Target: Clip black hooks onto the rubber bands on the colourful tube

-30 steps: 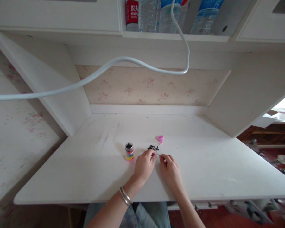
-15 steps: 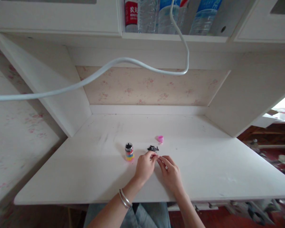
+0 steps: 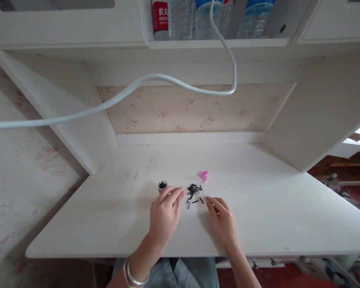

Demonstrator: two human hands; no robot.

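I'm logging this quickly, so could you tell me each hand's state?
Left hand: open, fingers over the small jar, holding nothing.
Right hand: fingertips at a black band; grip cannot be told.

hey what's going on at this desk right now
A person sits at a white desk. Their left hand reaches over a small jar with black bits inside. Their right hand fingers a tiny black band from a loose pile of black bands. A pink cap lies behind.

Bare counter (image 3: pixel 273 208) lies open right of the right hand (image 3: pixel 222 220) and left of the left hand (image 3: pixel 165 214). Between them black bands (image 3: pixel 193 191) scatter; a jar (image 3: pixel 162 185) stands at the left fingertips, a pink cap (image 3: pixel 204 175) beyond.
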